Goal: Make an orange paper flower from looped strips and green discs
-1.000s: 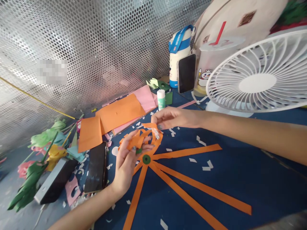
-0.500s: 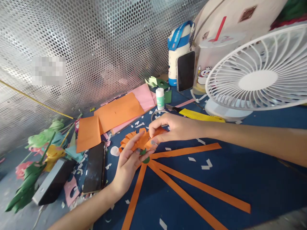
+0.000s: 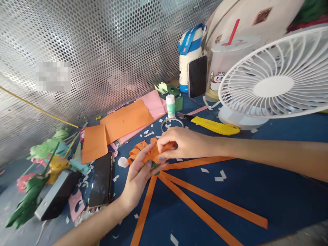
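An orange paper flower with looped strips lies on the dark blue surface, a bit of green paper at its centre. Several flat orange strips fan out from it to the right and toward the front. My left hand holds the flower near its centre, fingers and thumb on the curled strips. With thumb and fingers pinched, my right hand grips a curled orange strip at the flower's right side. My fingers partly hide the strip's end.
Behind the hands stand a glue stick, a metal ring and a yellow cutter. Orange sheets and a phone lie left. A white fan, a bottle and a cup stand back right.
My right hand has moved slightly down and toward the front, with the strip still pinched. More of the metal ring shows behind it. My left hand has hardly moved.
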Motion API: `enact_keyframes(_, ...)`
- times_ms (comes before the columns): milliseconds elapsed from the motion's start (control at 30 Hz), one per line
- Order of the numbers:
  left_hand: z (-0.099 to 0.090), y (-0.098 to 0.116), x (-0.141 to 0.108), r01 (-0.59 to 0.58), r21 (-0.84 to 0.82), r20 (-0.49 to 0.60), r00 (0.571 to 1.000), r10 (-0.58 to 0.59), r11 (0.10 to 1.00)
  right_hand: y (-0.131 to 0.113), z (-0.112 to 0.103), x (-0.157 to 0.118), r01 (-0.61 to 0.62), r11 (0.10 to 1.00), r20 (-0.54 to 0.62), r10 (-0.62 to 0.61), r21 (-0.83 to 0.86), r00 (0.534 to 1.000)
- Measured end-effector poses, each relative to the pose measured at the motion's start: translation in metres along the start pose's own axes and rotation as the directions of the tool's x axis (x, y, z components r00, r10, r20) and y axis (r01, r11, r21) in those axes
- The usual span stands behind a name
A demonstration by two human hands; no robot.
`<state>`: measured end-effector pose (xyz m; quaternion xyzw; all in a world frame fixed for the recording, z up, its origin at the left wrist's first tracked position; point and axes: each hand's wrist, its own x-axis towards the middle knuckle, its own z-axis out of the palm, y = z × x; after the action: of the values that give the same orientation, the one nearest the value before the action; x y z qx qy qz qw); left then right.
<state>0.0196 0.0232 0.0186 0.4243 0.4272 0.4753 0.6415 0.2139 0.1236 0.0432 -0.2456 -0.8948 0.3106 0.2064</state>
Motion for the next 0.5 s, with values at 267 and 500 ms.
enact_keyframes(267, 0.0007, 0.0003, 0.0000, -0.003, -0.020, 0.030, 1.000, 0.003, 1.000, -0.0003, 0.0007, -0.0013, -0.008, 0.999, -0.019, 0.007, -0.042, 1.000)
enact_keyframes(500, -0.0009, -0.0021, 0.0004, 0.001, 0.006, 0.042, 0.999, -0.002, 1.000, 0.0000, 0.0038, -0.0013, -0.002, 0.996, -0.065, -0.004, -0.086, 0.998)
